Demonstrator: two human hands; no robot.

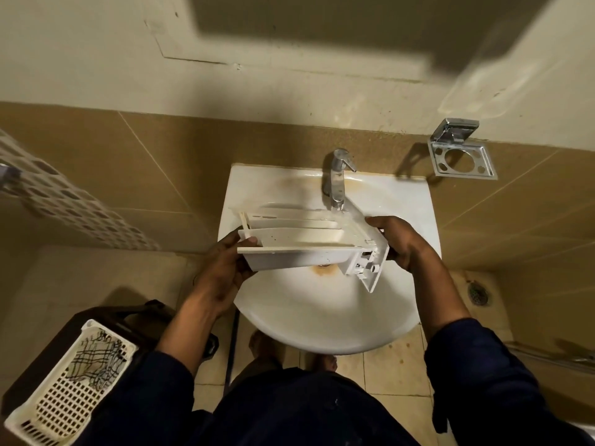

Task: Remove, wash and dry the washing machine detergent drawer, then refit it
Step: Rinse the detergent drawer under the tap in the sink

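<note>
Over the white ceramic basin [322, 317], beneath the chrome tap [336, 178], the white plastic detergent drawer [302, 243] hangs between both hands: left hand [222, 275] grips its rear end, right hand [402, 243] clasps its front panel.

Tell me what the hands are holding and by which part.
Both hold the detergent drawer above the sink: the left hand grips its back end, the right hand its front-panel end.
</note>
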